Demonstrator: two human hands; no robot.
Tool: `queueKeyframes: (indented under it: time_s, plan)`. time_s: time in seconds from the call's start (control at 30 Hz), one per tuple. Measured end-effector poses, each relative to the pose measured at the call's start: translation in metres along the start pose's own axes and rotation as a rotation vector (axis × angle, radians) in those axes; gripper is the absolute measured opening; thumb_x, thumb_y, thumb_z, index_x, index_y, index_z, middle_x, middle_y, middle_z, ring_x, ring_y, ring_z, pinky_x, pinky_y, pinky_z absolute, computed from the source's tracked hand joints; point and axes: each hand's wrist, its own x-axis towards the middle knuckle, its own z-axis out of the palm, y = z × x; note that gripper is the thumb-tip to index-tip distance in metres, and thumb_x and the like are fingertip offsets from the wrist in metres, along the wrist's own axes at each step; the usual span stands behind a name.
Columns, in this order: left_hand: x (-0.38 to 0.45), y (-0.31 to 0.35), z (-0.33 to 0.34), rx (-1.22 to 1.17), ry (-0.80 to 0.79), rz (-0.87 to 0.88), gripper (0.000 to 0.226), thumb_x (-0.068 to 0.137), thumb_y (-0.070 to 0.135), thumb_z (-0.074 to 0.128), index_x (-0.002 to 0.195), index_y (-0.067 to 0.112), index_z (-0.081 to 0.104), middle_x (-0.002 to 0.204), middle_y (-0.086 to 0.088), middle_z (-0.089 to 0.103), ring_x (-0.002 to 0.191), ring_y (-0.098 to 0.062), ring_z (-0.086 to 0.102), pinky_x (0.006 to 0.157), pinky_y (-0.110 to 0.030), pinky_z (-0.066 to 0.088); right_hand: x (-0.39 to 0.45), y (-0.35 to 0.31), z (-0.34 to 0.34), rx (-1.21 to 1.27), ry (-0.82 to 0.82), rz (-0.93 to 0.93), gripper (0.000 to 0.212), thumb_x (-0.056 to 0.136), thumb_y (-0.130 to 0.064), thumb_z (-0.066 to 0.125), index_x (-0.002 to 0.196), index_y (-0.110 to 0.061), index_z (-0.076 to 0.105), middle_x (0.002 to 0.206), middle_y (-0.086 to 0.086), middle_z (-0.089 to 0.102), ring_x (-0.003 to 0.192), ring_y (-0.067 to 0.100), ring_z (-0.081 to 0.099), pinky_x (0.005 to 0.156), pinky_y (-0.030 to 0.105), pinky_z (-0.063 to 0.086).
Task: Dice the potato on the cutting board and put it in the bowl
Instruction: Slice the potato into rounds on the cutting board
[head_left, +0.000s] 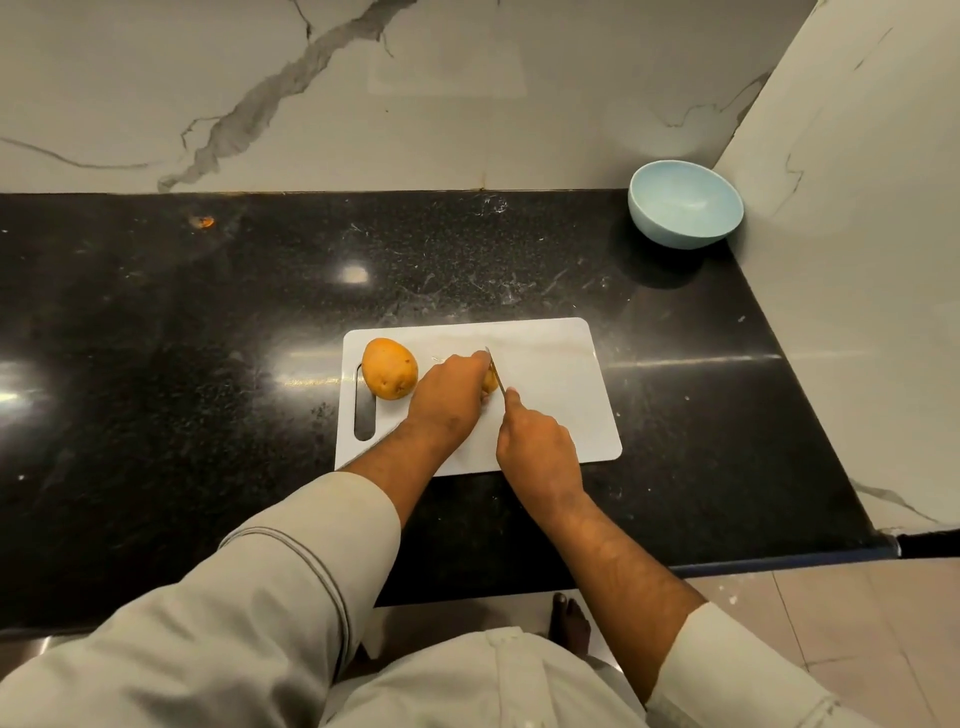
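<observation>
A white cutting board (561, 364) lies on the black counter. One whole yellow-brown potato (389, 368) sits at the board's left end by the handle slot. My left hand (451, 392) covers and holds a second potato (490, 383), of which only a sliver shows. My right hand (537, 441) grips a knife (495, 370) with the forefinger along its spine; the blade stands against that potato's right side. A pale blue bowl (684, 203), with nothing visible inside, stands at the back right corner.
The black granite counter (208, 338) stretches wide to the left. Marble walls close the back and the right side near the bowl. The counter's front edge (727, 569) runs just below my forearms. A small orange scrap (202, 222) lies far back left.
</observation>
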Motion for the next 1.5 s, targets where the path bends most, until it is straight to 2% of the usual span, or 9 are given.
queueKeyframes:
  time_s: [0.2,0.37,0.5,0.67,0.8,0.93,1.03,1.23,1.5]
  plan:
    - [0.002,-0.001,-0.004,0.003,-0.043,0.009,0.016,0.091,0.012,0.055,0.106,0.016,0.056,0.098,-0.007,0.066,0.084,-0.022,0.062,0.071,-0.032,0.051,0.008,-0.003,-0.001,0.012,-0.013,-0.007,0.049,0.102,-0.022,0.036,0.150,-0.010,0.028,0.099,0.008,0.066,0.080,0.020,0.062,0.069,0.030,0.050]
    - [0.003,-0.002,-0.004,-0.010,-0.029,0.010,0.010,0.089,0.012,0.057,0.099,0.016,0.056,0.094,-0.006,0.067,0.080,-0.022,0.061,0.063,-0.029,0.044,0.019,-0.008,0.000,0.021,-0.027,0.008,0.050,0.101,-0.018,0.033,0.150,-0.009,0.025,0.100,0.010,0.065,0.083,0.024,0.063,0.070,0.034,0.050]
    - [0.004,-0.003,-0.003,-0.004,-0.032,0.023,0.011,0.089,0.012,0.057,0.100,0.016,0.056,0.094,-0.007,0.067,0.080,-0.023,0.061,0.064,-0.029,0.046,0.022,-0.004,0.001,0.016,-0.025,-0.004,0.050,0.100,-0.015,0.034,0.149,-0.007,0.028,0.099,0.012,0.065,0.083,0.026,0.063,0.068,0.033,0.047]
    - [0.007,-0.006,-0.004,0.003,-0.037,0.048,0.015,0.090,0.014,0.058,0.105,0.016,0.054,0.096,-0.007,0.066,0.075,-0.020,0.053,0.061,-0.028,0.039,0.017,-0.005,0.001,0.046,-0.005,0.007,0.041,0.101,-0.017,0.037,0.142,-0.009,0.039,0.101,0.010,0.067,0.084,0.025,0.064,0.075,0.035,0.053]
    - [0.007,-0.006,-0.005,0.032,-0.045,0.054,0.016,0.091,0.014,0.055,0.106,0.016,0.053,0.095,-0.009,0.065,0.071,-0.020,0.050,0.059,-0.029,0.037,-0.001,-0.003,0.002,0.062,-0.011,0.013,0.044,0.101,-0.018,0.043,0.144,-0.008,0.038,0.104,0.009,0.067,0.086,0.024,0.066,0.081,0.034,0.055]
    - [0.009,-0.008,-0.007,0.024,-0.072,0.075,0.015,0.089,0.015,0.058,0.103,0.016,0.053,0.093,-0.007,0.065,0.071,-0.019,0.050,0.059,-0.028,0.037,0.014,-0.014,-0.003,0.070,-0.005,0.039,0.036,0.101,-0.015,0.037,0.135,-0.008,0.045,0.100,0.011,0.067,0.083,0.026,0.064,0.073,0.035,0.052]
    - [0.009,-0.009,-0.006,-0.004,-0.058,0.066,0.014,0.087,0.015,0.059,0.092,0.021,0.047,0.083,-0.001,0.060,0.070,-0.020,0.051,0.052,-0.025,0.029,0.021,-0.018,-0.005,0.100,-0.005,0.066,0.030,0.099,-0.013,0.035,0.126,-0.009,0.049,0.097,0.011,0.067,0.082,0.028,0.063,0.067,0.034,0.046]
    - [0.009,-0.012,-0.001,-0.005,-0.023,0.063,0.018,0.089,0.015,0.057,0.106,0.017,0.052,0.091,-0.007,0.065,0.069,-0.020,0.050,0.057,-0.027,0.036,0.003,-0.004,0.004,0.020,-0.054,0.047,0.043,0.102,-0.018,0.038,0.145,-0.009,0.036,0.107,0.010,0.067,0.089,0.024,0.065,0.079,0.032,0.052]
    - [0.004,-0.007,-0.003,-0.010,-0.023,0.038,0.024,0.091,0.017,0.058,0.114,0.016,0.051,0.100,-0.009,0.066,0.083,-0.025,0.061,0.063,-0.028,0.042,-0.002,-0.001,-0.001,-0.015,-0.107,0.017,0.050,0.102,-0.023,0.042,0.149,-0.011,0.029,0.113,0.007,0.065,0.092,0.021,0.065,0.083,0.030,0.053]
